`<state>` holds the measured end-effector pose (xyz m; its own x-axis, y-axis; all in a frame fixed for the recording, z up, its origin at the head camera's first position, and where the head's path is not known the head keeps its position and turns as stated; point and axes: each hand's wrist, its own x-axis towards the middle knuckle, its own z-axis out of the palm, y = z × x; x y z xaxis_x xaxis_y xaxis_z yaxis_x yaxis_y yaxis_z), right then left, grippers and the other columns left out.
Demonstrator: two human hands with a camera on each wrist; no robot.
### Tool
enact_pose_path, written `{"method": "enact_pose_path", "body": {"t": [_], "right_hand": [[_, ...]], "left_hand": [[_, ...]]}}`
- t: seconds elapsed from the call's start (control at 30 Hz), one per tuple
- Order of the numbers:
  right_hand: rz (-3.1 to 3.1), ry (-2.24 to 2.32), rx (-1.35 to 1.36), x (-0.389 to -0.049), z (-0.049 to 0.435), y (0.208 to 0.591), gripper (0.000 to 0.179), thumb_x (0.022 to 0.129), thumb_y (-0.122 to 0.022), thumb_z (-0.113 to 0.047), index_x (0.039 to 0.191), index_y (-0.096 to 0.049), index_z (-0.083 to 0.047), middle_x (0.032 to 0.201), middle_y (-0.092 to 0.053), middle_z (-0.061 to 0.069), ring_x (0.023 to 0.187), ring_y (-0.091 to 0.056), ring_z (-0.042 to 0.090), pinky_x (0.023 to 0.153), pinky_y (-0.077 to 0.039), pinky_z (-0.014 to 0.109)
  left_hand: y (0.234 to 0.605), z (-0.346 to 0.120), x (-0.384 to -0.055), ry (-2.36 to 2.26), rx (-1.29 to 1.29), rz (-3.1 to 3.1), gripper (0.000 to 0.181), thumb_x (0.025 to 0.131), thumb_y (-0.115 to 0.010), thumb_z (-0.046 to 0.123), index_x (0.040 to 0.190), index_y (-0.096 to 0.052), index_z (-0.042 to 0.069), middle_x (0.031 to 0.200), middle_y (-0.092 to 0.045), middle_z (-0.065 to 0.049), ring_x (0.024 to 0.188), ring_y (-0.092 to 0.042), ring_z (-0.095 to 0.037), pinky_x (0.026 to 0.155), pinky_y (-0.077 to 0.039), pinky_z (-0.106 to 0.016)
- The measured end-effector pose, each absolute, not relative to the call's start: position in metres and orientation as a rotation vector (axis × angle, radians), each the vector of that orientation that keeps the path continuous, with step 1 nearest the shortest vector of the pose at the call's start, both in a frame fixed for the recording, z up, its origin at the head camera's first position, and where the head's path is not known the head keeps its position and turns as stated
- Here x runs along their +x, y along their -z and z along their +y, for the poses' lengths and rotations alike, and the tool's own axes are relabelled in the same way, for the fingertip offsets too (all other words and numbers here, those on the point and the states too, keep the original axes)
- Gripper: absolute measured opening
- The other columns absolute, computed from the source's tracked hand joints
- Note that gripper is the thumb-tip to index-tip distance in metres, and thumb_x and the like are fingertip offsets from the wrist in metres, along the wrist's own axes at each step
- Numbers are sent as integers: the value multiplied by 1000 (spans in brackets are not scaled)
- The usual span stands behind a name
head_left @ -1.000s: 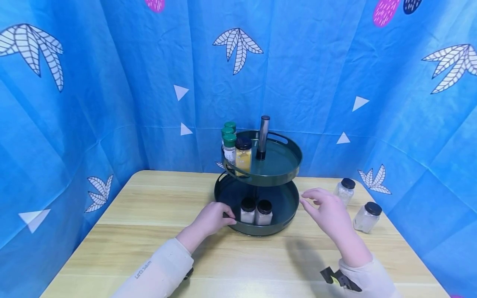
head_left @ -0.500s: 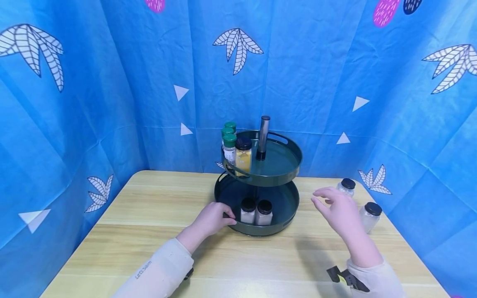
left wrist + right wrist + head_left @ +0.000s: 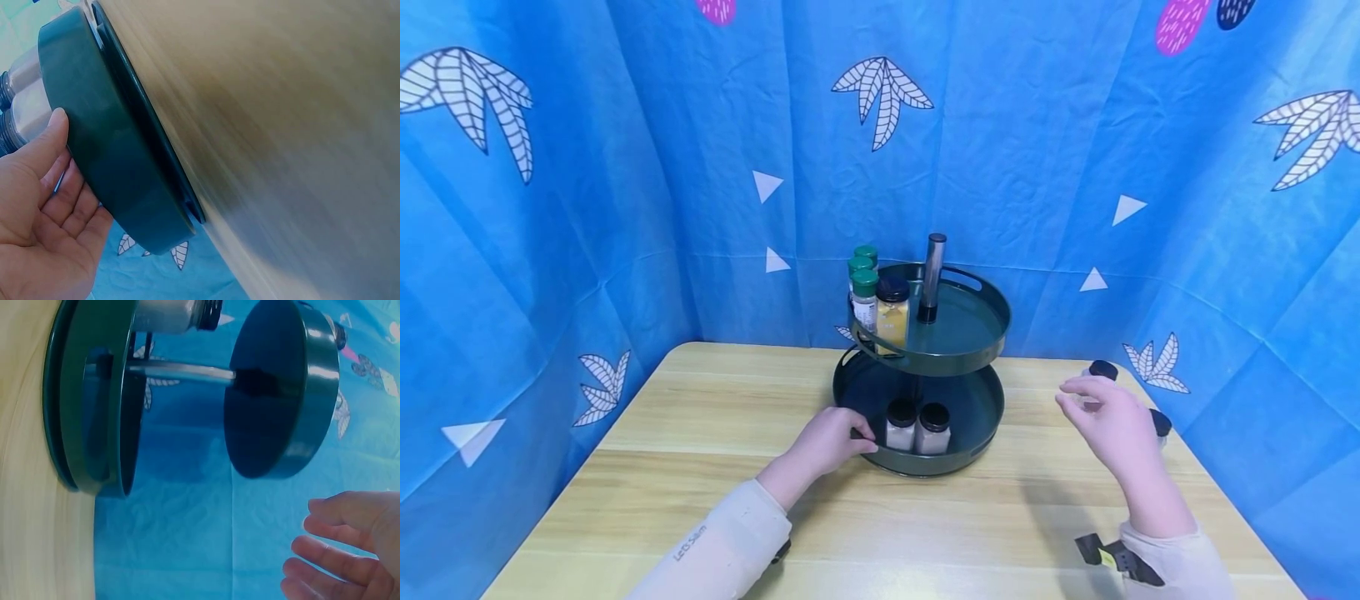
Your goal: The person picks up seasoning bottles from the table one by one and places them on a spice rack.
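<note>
A dark green two-tier turntable rack stands on the table. My left hand pinches the rim of its lower tray at the front left; in the left wrist view the thumb lies against the tray wall. Beside that hand, two jars with black lids stand upright in the lower tray. To the right of the rack, my right hand hovers above the table, holding nothing, its fingers loosely bent. It partly hides two clear jars with black lids.
On the upper tray, a yellow jar with a black lid and several green-capped bottles stand at the left. A metal post rises through its middle. Blue patterned curtains enclose the wooden table.
My right hand has moved right, away from the rack and towards the two jars at the right, now covering much of them. The left hand has kept its place on the rim.
</note>
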<state>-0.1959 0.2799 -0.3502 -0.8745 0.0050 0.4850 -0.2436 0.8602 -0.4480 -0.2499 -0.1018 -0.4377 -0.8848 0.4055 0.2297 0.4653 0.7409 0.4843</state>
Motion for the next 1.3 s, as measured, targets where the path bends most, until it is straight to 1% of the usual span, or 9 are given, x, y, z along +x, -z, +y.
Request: {"method": "enact_pose_path", "body": {"t": [0.07,0.1,0.2,0.3,0.53,0.77,0.9,1.07,1.3], "right_hand": [[-2544,-690,166,-196,285,350,23,92,-73,-19,109,-75,-3,116,-68,22,90,-70,44,74,-57,57],[-2542,-692,160,-196,287,350,23,93,-72,-19,109,-75,-3,117,-68,22,90,-70,44,77,-55,57],[-2539,-683,142,-195,294,349,24,94,-71,-21,110,-75,-4,118,-68,21,91,-70,45,80,-52,59],[-2546,-681,113,-195,301,347,24,95,-69,-21,111,-74,-5,122,-66,23,93,-69,47,82,-50,60],[-2586,-645,64,-199,316,350,26,96,-67,-22,112,-73,-4,122,-65,25,95,-67,50,80,-51,60],[-2629,-619,3,-203,333,356,31,98,-64,-27,117,-71,-3,125,-63,28,100,-63,52,83,-46,63],[-2635,-602,-30,-204,341,357,33,98,-63,-26,118,-69,0,126,-61,31,98,-63,50,82,-44,62],[-2652,-586,-74,-206,351,360,35,97,-63,-25,117,-68,3,125,-60,33,96,-63,49,80,-44,62],[-2683,-570,-182,-210,363,366,35,97,-61,-23,118,-67,4,128,-56,36,110,-53,56,82,-43,64]], "left_hand": [[437,-102,-250,832,-709,-2829,9,83,-83,24,79,-77,20,82,-72,10,85,-67,-15,81,-54,-34],[437,-102,-249,832,-710,-2829,9,83,-83,24,78,-77,20,82,-72,10,85,-67,-15,80,-54,-35],[436,-102,-249,838,-711,-2829,9,83,-83,23,79,-77,19,82,-72,10,85,-67,-15,80,-54,-35],[437,-102,-249,843,-713,-2830,8,83,-83,23,79,-77,19,82,-72,9,84,-67,-15,80,-54,-34],[439,-103,-251,839,-703,-2840,8,83,-83,24,79,-77,20,82,-72,10,84,-66,-15,80,-54,-34],[440,-103,-252,828,-713,-2832,8,83,-83,25,79,-77,21,83,-72,10,85,-66,-14,80,-54,-33],[439,-103,-252,829,-715,-2829,8,83,-83,25,79,-77,21,82,-72,11,85,-67,-14,80,-54,-33],[439,-103,-251,830,-716,-2828,8,83,-83,25,79,-77,21,82,-73,10,86,-67,-15,81,-54,-34],[440,-103,-251,817,-710,-2834,8,83,-83,26,79,-77,21,83,-72,11,86,-67,-14,81,-54,-34]]}}
